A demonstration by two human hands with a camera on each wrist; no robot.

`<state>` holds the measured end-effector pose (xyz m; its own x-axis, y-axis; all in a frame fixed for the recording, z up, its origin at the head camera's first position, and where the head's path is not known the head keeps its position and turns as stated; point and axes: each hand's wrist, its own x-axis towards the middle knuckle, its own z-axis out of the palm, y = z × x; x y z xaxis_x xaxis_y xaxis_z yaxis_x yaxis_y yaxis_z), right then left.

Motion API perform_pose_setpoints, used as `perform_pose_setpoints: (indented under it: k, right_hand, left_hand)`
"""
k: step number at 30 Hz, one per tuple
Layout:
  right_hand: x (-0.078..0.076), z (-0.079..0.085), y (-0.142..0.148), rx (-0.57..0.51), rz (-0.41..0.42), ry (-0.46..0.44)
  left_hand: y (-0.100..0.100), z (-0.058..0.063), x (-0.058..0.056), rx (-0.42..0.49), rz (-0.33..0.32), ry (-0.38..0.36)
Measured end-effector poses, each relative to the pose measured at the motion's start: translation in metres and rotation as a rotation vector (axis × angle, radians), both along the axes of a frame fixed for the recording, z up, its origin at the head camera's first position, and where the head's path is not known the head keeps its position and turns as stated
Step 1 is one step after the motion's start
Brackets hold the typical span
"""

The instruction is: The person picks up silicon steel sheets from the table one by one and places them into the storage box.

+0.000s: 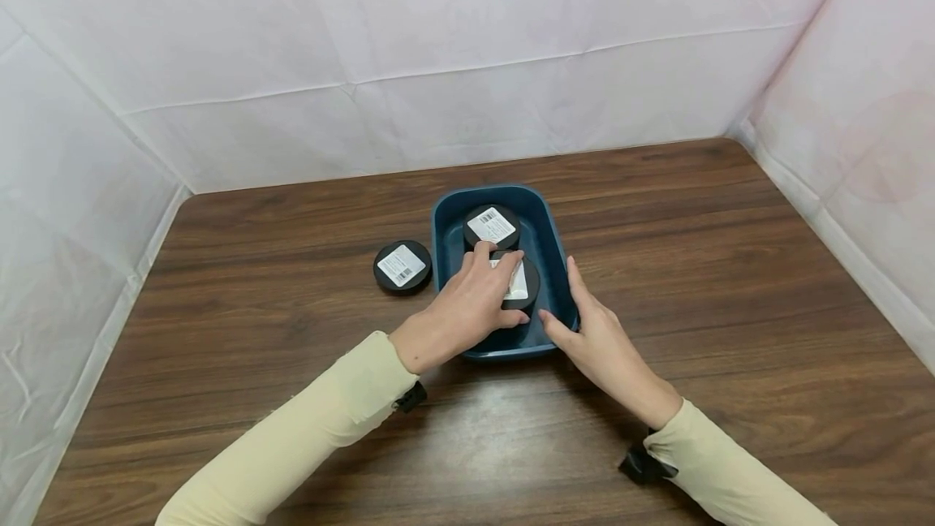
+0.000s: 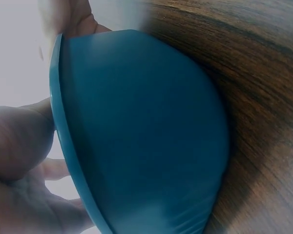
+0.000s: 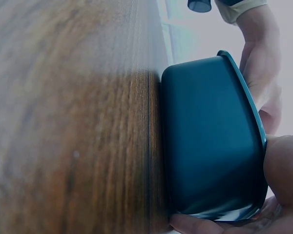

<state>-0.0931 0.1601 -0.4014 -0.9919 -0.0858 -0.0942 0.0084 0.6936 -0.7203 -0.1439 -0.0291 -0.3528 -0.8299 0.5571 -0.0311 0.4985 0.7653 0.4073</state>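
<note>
A blue rectangular tray (image 1: 540, 242) stands on the table. Inside it are two flat, round black containers with white labels: one black container (image 1: 491, 224) at the far end and another black container (image 1: 529, 278) nearer the middle. Over that nearer one, my left hand (image 1: 467, 299) grips its sides between thumb and fingers, partly covering the label. My right hand (image 1: 595, 331) holds the tray's right near corner, thumb at the rim and fingers along the outer wall. In the right wrist view, fingertips (image 3: 195, 224) reach low on the tray's outer side.
A third labelled black container (image 1: 402, 266) lies on the wooden table (image 1: 292, 282), just left of the tray. White sheeting (image 1: 438, 63) hangs behind the table and along both sides. Dark wrist cameras sit at both cuffs.
</note>
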Motion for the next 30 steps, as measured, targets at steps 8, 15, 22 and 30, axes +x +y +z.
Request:
perform_pose_setpoints:
  k: [8, 15, 22, 30]
  right_hand:
    - [-0.0002, 0.0002, -0.0006, -0.009, -0.004, 0.008]
    - [-0.0005, 0.0002, -0.0002, -0.012, -0.002, 0.008]
    - [-0.0005, -0.0011, -0.0002, -0.011, -0.001, 0.012]
    - [0.0005, 0.0012, -0.0009, 0.008, -0.008, 0.02]
  left_hand:
    - [-0.0011, -0.0018, -0.0004, -0.034, 0.0, -0.011]
    - [-0.0002, -0.0024, -0.0024, -0.032, 0.013, -0.03]
    - [-0.0024, -0.0026, -0.0019, -0.004, 0.028, -0.057]
    - [-0.007, -0.0046, 0.0016, 0.044, 0.039, -0.101]
